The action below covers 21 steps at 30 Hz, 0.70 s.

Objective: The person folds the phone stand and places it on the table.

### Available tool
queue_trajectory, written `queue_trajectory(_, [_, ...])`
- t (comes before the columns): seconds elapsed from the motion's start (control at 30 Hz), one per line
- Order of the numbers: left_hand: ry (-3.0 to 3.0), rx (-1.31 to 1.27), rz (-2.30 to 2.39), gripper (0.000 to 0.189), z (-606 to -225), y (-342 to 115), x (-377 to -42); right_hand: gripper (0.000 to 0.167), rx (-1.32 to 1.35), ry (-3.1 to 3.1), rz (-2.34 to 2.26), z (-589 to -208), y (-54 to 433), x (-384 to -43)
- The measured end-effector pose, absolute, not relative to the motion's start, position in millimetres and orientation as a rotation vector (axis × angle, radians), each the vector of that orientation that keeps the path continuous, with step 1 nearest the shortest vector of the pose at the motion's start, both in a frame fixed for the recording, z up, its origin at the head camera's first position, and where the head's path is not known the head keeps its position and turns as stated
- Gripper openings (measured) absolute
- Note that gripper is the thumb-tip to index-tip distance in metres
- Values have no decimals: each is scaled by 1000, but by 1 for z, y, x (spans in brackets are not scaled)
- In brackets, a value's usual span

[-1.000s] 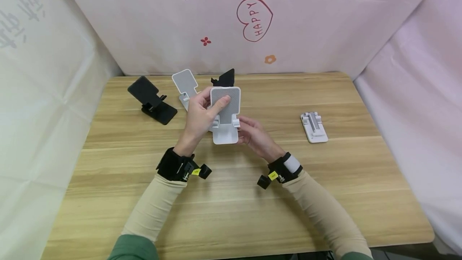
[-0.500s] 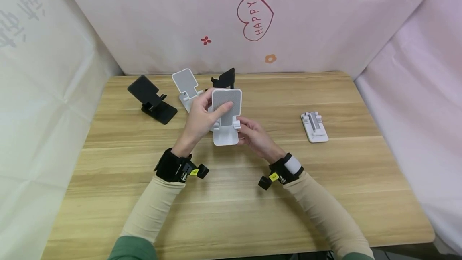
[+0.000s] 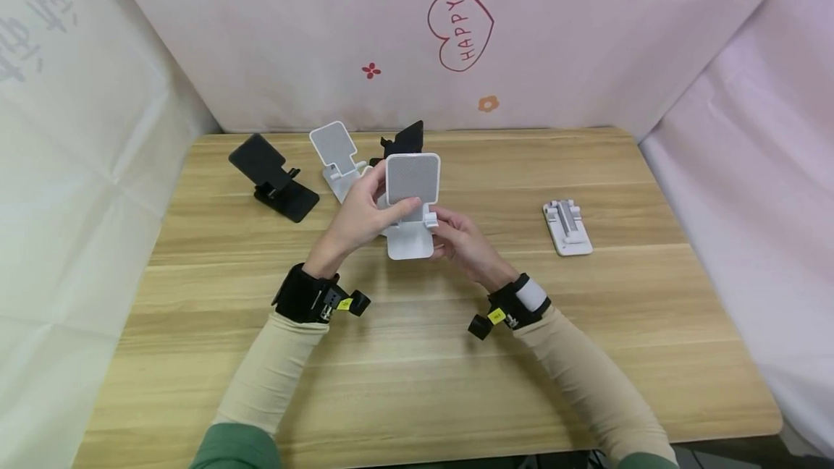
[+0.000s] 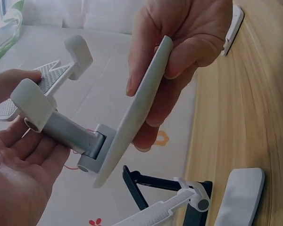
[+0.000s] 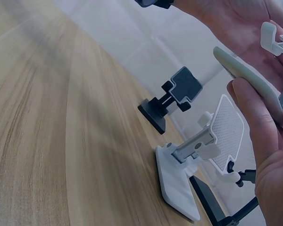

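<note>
- Two-handed, held the white stand (image 3: 417,223) up over the table (image 3: 417,389), near other stands (image 3: 334,142), probably for free access to the hinge (image 4: 100,134)!
- Gripped the panel (image 3: 409,243) in the left hand (image 3: 358,219), likely to steady it, with thumb (image 3: 394,214) laid across the front.
- Pinched the base (image 4: 132,117) in the right hand (image 3: 472,248), seemingly as counter-hold.
- Looked unfolded, with grey textured pad (image 3: 413,178), rounded corners and metallic stem (image 4: 70,132).

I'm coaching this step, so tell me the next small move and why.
Probably lower the held stand, base first, onto the table: its plate and stem look unfolded, and the left hand and right hand hold it aloft.
</note>
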<state>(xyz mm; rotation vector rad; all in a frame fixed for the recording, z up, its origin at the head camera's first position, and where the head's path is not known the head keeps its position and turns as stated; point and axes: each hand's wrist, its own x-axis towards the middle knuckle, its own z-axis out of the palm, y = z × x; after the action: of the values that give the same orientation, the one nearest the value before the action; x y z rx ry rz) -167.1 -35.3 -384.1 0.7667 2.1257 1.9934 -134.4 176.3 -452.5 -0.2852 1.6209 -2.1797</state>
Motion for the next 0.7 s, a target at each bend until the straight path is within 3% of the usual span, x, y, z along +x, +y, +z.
queue_trajectory(0.7, [2214,749,1904,54,-383,-37,-170,47,-271,1667,-2147,-455,177,-135])
